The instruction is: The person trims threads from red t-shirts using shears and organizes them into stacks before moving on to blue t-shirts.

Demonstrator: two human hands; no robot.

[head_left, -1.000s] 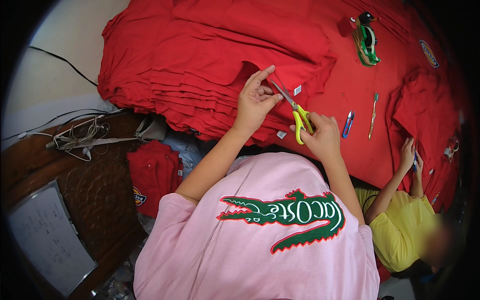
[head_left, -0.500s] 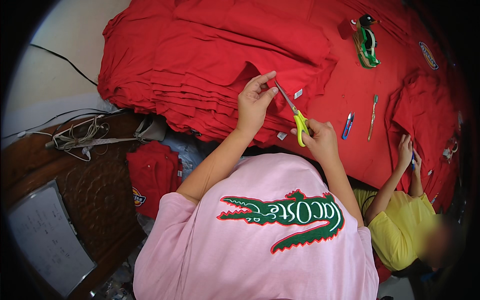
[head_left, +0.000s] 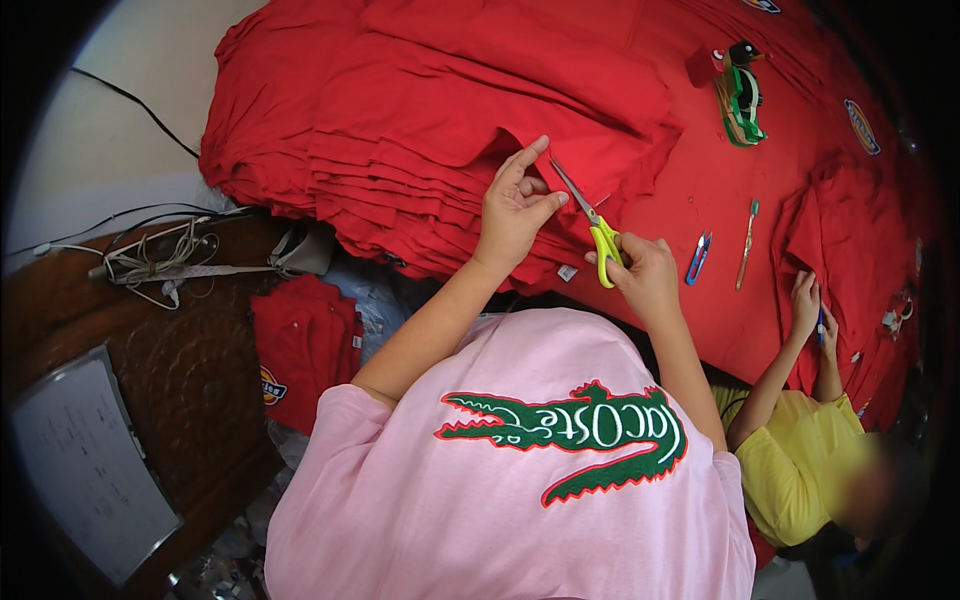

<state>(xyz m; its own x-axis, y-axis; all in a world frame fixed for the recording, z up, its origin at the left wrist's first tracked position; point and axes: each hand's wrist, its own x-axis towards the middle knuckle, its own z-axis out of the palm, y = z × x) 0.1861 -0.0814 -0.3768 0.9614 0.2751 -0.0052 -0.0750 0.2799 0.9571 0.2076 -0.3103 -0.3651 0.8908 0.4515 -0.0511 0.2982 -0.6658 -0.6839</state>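
The top red garment of a thick stack lies in front of me, with a fold of it raised beside my fingers. My left hand is at this fold, its index finger and bent fingers against the cloth and its thumb stretched toward the scissors; the exact grip is partly hidden. In my right hand are scissors with yellow-green handles. Their narrow blades look nearly closed and point up-left, with the tips at the cloth edge close to my left fingertips.
To the right on the red-covered table are blue thread snips, a slim brush-like tool and a green tape dispenser. A co-worker in yellow handles red cloth. Tangled cables and folded red garments lie left.
My left thumb has moved down, wider from the index finger. The scissors have shifted slightly up. The white tag beside the blades now shows only as a thin edge.
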